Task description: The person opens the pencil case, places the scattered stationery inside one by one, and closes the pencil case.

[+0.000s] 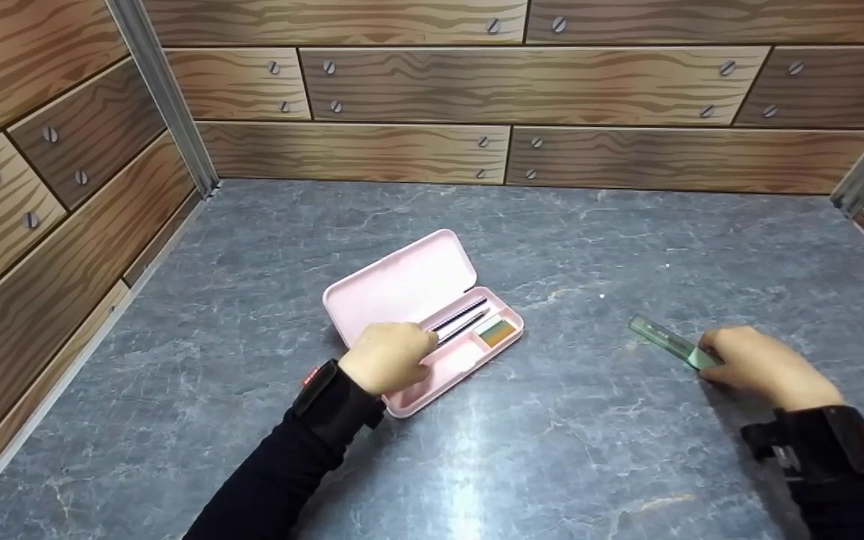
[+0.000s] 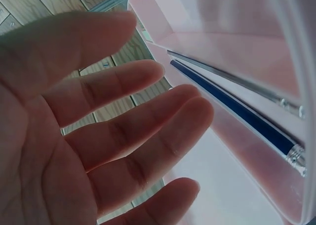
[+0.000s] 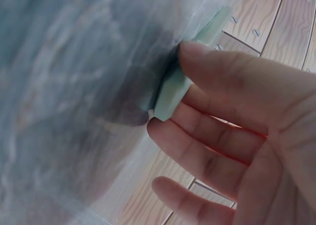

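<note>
An open pink pencil case [image 1: 409, 289] lies on the table, its lid tilted back. My left hand [image 1: 387, 356] is over the case's near left part; in the left wrist view its fingers [image 2: 182, 121] are apart, with nothing between them. Beside them in the case lie two slim pens or pencils, one dark blue [image 2: 237, 109] and one grey [image 2: 222, 74], with silvery ends. A small block striped white, green and orange [image 1: 495, 330] sits in an end compartment. Off to the right, my right hand [image 1: 769, 364] pinches a slim, translucent green stick-shaped object [image 1: 664, 341] between thumb and fingers, low at the tabletop.
The grey marbled table [image 1: 574, 442] spreads around the case. Wood-patterned panels [image 1: 537, 82] stand along the back and both sides, with metal posts [image 1: 169, 90] at the corners. Tiny white specks [image 1: 601, 296] lie between the case and the green object.
</note>
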